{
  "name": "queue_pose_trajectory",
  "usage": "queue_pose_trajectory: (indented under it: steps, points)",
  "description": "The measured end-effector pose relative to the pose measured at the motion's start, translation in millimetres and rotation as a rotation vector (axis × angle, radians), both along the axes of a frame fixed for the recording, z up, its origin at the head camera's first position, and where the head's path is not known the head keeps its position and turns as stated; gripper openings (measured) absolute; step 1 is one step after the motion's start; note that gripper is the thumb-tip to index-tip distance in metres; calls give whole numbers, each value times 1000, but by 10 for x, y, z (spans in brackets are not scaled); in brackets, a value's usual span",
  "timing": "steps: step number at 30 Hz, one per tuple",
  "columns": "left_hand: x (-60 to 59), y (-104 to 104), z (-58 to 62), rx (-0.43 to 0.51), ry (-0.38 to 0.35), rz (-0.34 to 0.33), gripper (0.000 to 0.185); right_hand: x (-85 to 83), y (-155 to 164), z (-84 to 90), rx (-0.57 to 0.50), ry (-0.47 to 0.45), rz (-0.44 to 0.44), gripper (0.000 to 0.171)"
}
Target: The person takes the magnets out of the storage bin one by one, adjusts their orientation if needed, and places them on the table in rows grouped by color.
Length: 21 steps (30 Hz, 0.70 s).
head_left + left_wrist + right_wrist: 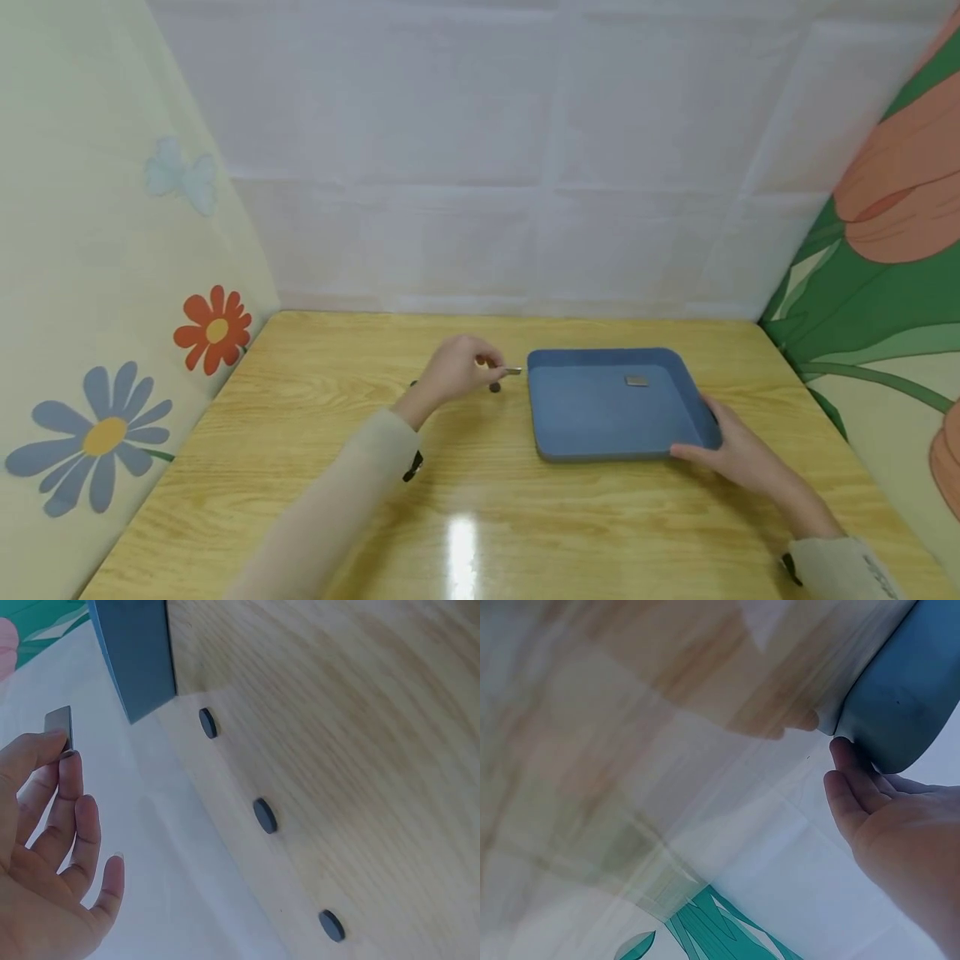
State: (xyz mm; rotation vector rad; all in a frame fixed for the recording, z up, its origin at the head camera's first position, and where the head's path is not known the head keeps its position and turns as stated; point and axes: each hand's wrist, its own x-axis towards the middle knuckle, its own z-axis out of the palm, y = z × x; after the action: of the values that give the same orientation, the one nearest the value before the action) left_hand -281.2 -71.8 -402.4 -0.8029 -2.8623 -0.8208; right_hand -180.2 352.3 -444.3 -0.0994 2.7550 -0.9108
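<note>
Between thumb and fingertips my left hand [461, 367] pinches a small flat rectangular metal piece [60, 724], held just left of the blue tray [585, 417]. Its other fingers are loosely bent in the left wrist view. A similar silver rectangular piece [637, 381] lies inside the tray, toward its back right. My right hand [738, 450] grips the tray's near right corner, thumb at the front rim and fingers along the right side. In the right wrist view, its fingertips [842, 750] are against the tray's outer wall, low by the table.
Three small black discs, a far one [208, 723], a middle one [265, 816] and a near one [331, 925], lie in a row on the wooden table [315, 467]. White cloth [480, 167] hangs behind the table; flower-patterned panels [82, 250] stand at both sides.
</note>
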Motion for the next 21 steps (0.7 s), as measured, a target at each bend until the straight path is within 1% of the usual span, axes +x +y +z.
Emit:
queue_pose_trajectory:
  steps: [4, 8, 15, 21]
  points:
    - [46, -108, -25, 8, 1, -4, 8, -6, -3, 14, 7, -6, 2, 120]
    - [109, -193, -69, 17, -19, -1, 7, -6, -3, 16, 14, -7, 6, 119]
    - [206, -251, -199, 31, -140, -12, 7, -15, 3, 10, 11, -21, 2, 120]
    - [288, -262, -293, 23, -186, -19, 6, -16, -12, 12, 6, -21, 0, 122]
